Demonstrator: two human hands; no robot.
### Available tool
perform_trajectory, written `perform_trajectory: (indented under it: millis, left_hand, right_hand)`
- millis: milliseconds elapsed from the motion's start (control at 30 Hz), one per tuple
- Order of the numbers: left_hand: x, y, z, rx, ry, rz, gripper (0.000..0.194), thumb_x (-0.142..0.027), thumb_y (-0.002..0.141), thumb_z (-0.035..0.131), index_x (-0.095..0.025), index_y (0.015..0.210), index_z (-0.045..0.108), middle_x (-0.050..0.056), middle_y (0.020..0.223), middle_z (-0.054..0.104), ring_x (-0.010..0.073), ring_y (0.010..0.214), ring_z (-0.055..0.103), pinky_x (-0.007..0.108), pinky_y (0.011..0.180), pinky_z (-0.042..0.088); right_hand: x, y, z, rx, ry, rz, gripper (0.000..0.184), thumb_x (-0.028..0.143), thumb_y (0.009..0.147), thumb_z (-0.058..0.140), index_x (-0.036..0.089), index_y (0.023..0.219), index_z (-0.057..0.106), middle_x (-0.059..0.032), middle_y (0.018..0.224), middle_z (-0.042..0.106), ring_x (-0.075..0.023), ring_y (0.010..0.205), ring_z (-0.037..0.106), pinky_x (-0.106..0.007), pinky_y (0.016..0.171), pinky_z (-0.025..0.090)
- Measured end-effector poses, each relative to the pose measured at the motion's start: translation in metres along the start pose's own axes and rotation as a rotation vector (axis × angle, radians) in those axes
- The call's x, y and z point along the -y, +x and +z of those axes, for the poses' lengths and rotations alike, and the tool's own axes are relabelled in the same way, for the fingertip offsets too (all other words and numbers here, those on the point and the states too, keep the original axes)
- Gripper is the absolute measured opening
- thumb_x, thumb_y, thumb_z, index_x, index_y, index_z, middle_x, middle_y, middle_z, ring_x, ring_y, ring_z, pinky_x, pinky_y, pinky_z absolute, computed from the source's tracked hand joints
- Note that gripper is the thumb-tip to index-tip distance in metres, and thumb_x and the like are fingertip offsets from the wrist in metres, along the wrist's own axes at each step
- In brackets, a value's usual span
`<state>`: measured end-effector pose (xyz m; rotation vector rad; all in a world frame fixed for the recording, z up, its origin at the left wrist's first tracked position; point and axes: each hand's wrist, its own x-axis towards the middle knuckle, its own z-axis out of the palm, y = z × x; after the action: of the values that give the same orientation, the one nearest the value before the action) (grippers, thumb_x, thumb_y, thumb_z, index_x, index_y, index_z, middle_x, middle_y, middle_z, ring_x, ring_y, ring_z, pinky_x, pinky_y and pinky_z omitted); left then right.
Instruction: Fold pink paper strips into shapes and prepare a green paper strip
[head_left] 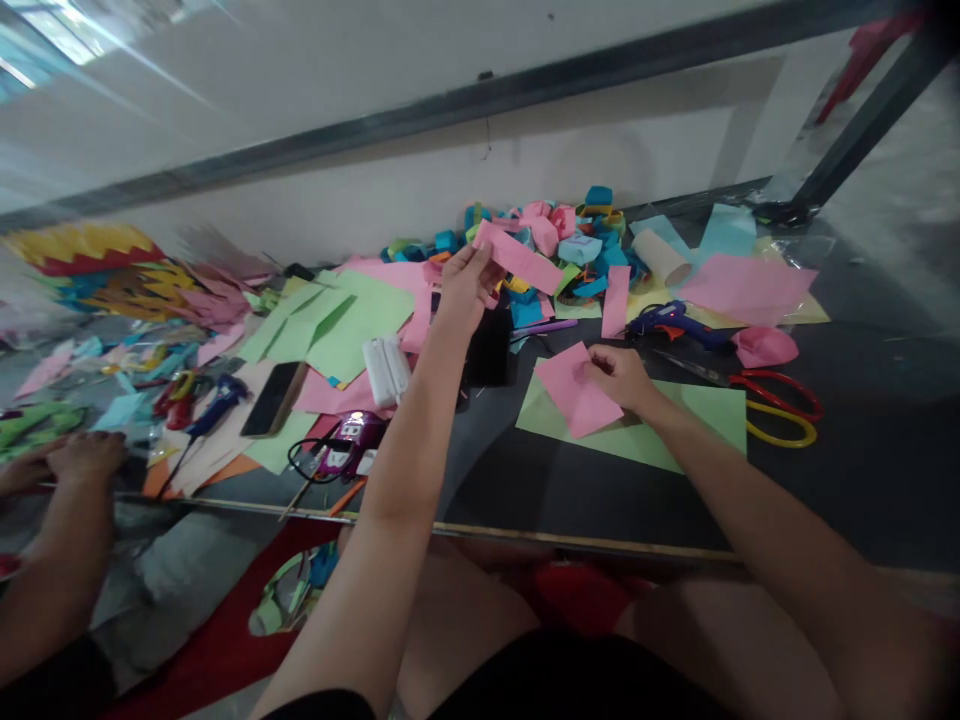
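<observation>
Raised over the back of the table, my left hand (pixel 469 278) pinches a pink paper strip (pixel 525 262) by its left end. My right hand (pixel 621 377) grips the edge of a folded pink paper piece (pixel 577 395) between thumb and fingers. That piece is above a light green sheet (pixel 675 425) on the dark tabletop. Scissors (pixel 776 400) with red and yellow handles lie right of my right hand, touching the green sheet. Behind my left hand is a heap of colourful paper loops (pixel 592 250). Another pink strip (pixel 616 300) lies near the heap.
A blue glue gun (pixel 690 325), a cardboard tube (pixel 660 256) and pink paper (pixel 750 288) lie at the back right. Left are a phone (pixel 274 398), a white power strip (pixel 387 370), a purple device (pixel 352 440) and green sheets (pixel 360 320). A co-worker's hands (pixel 86 455) rest far left.
</observation>
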<state>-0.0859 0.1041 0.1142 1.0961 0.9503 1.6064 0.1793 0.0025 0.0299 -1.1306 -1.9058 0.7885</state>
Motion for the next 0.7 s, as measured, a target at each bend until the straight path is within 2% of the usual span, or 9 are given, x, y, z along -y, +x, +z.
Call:
perform_trajectory:
  millis: [100,200,333,433,500,567,600,667,700]
  left_hand:
    - [-0.008,-0.015,0.010,-0.001,0.001,0.003,0.015,-0.031,0.093,0.073,-0.017,0.091,0.068,0.006,0.098,0.076,0.0230,0.110,0.075,0.033,0.094,0.059]
    - [-0.018,-0.028,0.018,0.013,0.046,-0.001,0.013,-0.030,0.094,0.071,-0.018,0.091,0.067,0.004,0.093,0.074,0.0222,0.108,0.074,0.032,0.089,0.060]
    - [-0.030,-0.040,0.017,0.034,0.099,-0.026,0.011,-0.025,0.096,0.067,-0.018,0.088,0.063,0.000,0.077,0.067,0.0138,0.083,0.073,0.025,0.075,0.058]
    - [-0.032,-0.047,0.004,0.010,0.162,-0.032,0.022,-0.030,0.091,0.074,-0.019,0.079,0.059,-0.003,0.066,0.060,0.0095,0.062,0.064,0.021,0.063,0.054]
    - [-0.028,-0.052,-0.006,0.002,0.219,-0.019,0.029,-0.035,0.085,0.078,-0.019,0.075,0.057,-0.004,0.062,0.057,0.0085,0.055,0.059,0.021,0.058,0.051]
    - [-0.020,-0.059,-0.014,0.007,0.249,0.017,0.029,-0.037,0.081,0.080,-0.020,0.074,0.057,-0.004,0.062,0.058,0.0091,0.055,0.058,0.022,0.060,0.052]
    - [-0.015,-0.063,-0.016,0.018,0.258,0.029,0.029,-0.039,0.080,0.080,-0.020,0.074,0.058,-0.004,0.062,0.059,0.0098,0.055,0.058,0.023,0.060,0.052]
    - [-0.003,-0.074,-0.017,0.067,0.290,0.022,0.028,-0.040,0.077,0.079,-0.020,0.074,0.060,-0.002,0.063,0.061,0.0114,0.056,0.058,0.025,0.061,0.052]
    - [0.002,-0.080,-0.015,0.106,0.326,0.012,0.027,-0.040,0.077,0.078,-0.020,0.073,0.061,-0.001,0.064,0.062,0.0122,0.057,0.058,0.027,0.062,0.053]
  right_hand:
    - [-0.003,0.000,0.001,0.003,-0.013,0.007,0.025,0.041,0.082,0.054,0.021,0.067,0.055,0.0015,0.060,0.054,-0.0132,0.058,0.046,-0.029,0.058,0.031]
    - [-0.004,0.000,0.000,0.013,-0.023,-0.003,0.028,0.044,0.083,0.056,0.021,0.068,0.058,0.0004,0.062,0.058,-0.0134,0.059,0.048,-0.029,0.058,0.032]
    - [-0.008,0.001,0.002,0.015,-0.009,0.025,0.027,0.045,0.083,0.061,0.021,0.072,0.064,-0.0012,0.065,0.064,-0.0153,0.062,0.055,-0.030,0.060,0.037]
    - [-0.011,0.004,0.013,-0.137,0.104,0.137,0.029,0.048,0.081,0.065,0.021,0.084,0.071,-0.0040,0.073,0.070,-0.0196,0.067,0.063,-0.032,0.063,0.045]
    - [-0.011,0.006,0.025,-0.244,0.305,0.244,0.042,0.056,0.082,0.064,0.021,0.104,0.073,-0.0051,0.078,0.071,-0.0222,0.068,0.065,-0.035,0.061,0.050]
    - [-0.008,0.007,0.038,-0.209,0.562,0.305,0.063,0.063,0.083,0.065,0.026,0.134,0.062,-0.0050,0.092,0.074,-0.0232,0.073,0.069,-0.037,0.062,0.056]
    - [-0.006,0.006,0.044,-0.172,0.676,0.309,0.073,0.063,0.081,0.068,0.031,0.145,0.053,-0.0048,0.104,0.074,-0.0232,0.082,0.071,-0.038,0.067,0.060]
    - [-0.001,0.004,0.050,-0.113,0.817,0.294,0.087,0.061,0.076,0.077,0.040,0.153,0.041,-0.0037,0.127,0.070,-0.0224,0.101,0.072,-0.040,0.081,0.062]
    - [0.001,0.003,0.050,-0.106,0.842,0.285,0.091,0.059,0.073,0.082,0.042,0.152,0.041,-0.0033,0.137,0.066,-0.0220,0.108,0.070,-0.040,0.086,0.062]
